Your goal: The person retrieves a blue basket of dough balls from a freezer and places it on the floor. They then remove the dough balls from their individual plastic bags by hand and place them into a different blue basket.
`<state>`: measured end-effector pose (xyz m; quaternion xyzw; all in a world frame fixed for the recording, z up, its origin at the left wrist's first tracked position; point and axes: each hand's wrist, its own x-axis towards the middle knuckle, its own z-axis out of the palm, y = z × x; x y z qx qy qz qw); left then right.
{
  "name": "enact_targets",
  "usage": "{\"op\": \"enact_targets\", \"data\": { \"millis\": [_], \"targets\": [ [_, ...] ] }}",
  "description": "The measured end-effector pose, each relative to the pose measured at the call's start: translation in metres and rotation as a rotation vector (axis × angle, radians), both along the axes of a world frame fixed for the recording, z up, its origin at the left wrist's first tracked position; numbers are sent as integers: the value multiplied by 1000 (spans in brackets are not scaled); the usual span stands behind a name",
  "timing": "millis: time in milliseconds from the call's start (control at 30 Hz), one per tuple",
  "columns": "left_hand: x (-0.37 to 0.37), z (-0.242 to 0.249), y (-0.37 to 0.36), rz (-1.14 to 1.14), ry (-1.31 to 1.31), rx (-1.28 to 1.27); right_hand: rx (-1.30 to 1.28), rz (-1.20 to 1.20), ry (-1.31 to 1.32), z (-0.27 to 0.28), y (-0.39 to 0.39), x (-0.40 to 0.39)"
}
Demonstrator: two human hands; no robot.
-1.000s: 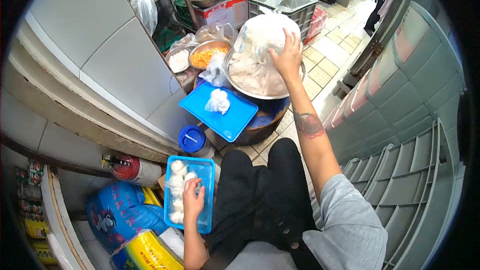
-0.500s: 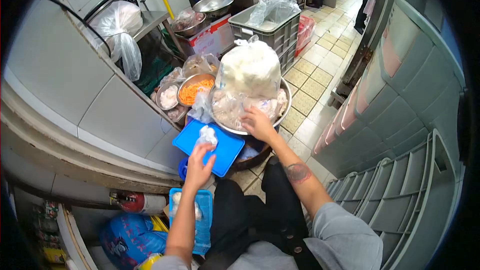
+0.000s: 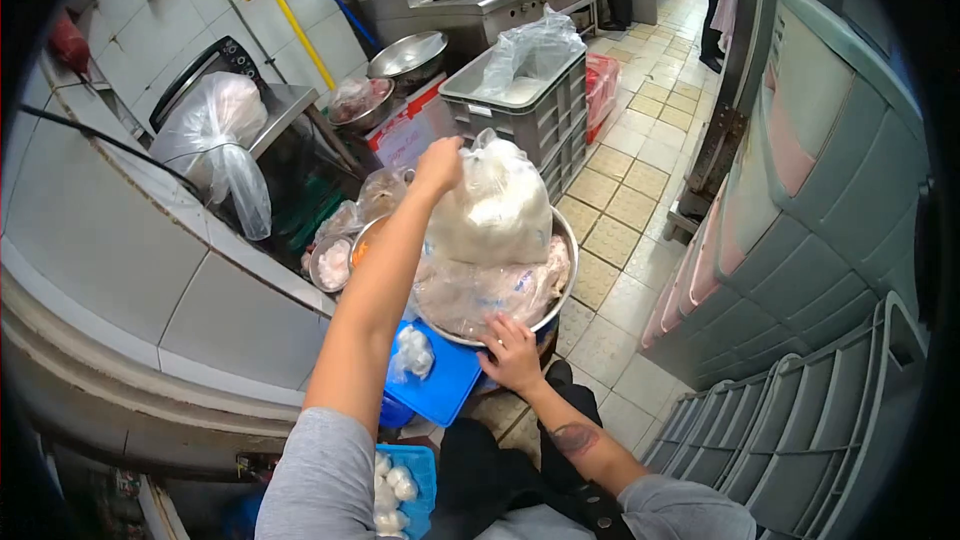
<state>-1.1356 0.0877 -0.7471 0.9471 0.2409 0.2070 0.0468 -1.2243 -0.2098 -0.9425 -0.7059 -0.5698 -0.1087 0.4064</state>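
My left hand (image 3: 440, 164) reaches far forward, its fingers closed at the upper left edge of a clear plastic bag (image 3: 492, 205) packed with something white. That bag sits on top of another clear bag (image 3: 465, 295) with pale pinkish contents, which look like meat. Both rest in a wide metal bowl (image 3: 570, 290). My right hand (image 3: 512, 350) lies with fingers spread on the near edge of the lower bag, by the bowl's rim. Just left of it, a small knotted bag (image 3: 412, 352) lies on a blue lid (image 3: 445, 387).
A blue basket (image 3: 418, 480) with white bundles stands by my left leg. Small bowls (image 3: 332, 265) of food are left of the big bowl. A grey crate (image 3: 520, 105), a stove (image 3: 500, 0) and stacked grey-pink bins (image 3: 790, 170) surround the tiled walkway (image 3: 600, 210).
My left hand has gone from above the blue lid forward to the top bag. The right hand stays on the lower bag near the rim. The camera view has shifted.
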Motion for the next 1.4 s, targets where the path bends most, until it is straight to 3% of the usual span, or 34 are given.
{"op": "enact_targets", "data": {
  "millis": [33, 167, 200, 333, 433, 567, 700, 833, 933, 1033, 1167, 1300, 1400],
  "targets": [
    [3, 1, 6, 86, 143, -52, 7, 2, 13, 1, -1, 1],
    [-2, 17, 10, 41, 42, -90, 28, 13, 44, 8, -2, -1],
    [-6, 19, 13, -79, -18, -149, 25, 15, 45, 7, -2, -1],
    [-4, 24, 14, 4, -79, -833, 45, -29, 18, 1, 4, -5],
    [8, 9, 29, 66, -279, -893, 61, -63, -26, -5, 7, -6],
    [19, 8, 20, 191, 32, -824, 53, -54, -52, -7, 5, -4],
    [21, -6, 13, 70, -134, -189, 61, -58, -67, -8, 6, -4],
    [-6, 23, -2, -45, -115, -178, 72, -41, -65, -4, 3, -4],
    [-32, 32, -14, -61, -126, -381, 101, 0, 11, 8, 0, -5],
    [-48, 28, -30, -140, -283, -687, 259, -57, 348, 27, 4, -7],
    [-63, 11, -54, -275, -443, -888, 639, -182, 174, 101, 36, 44],
    [-89, 8, -91, -359, -509, -746, 509, -166, 140, 184, 76, 95],
    [-112, -1, -116, -349, -590, -793, 222, -158, -33, 160, 90, 110]
  ]
}}
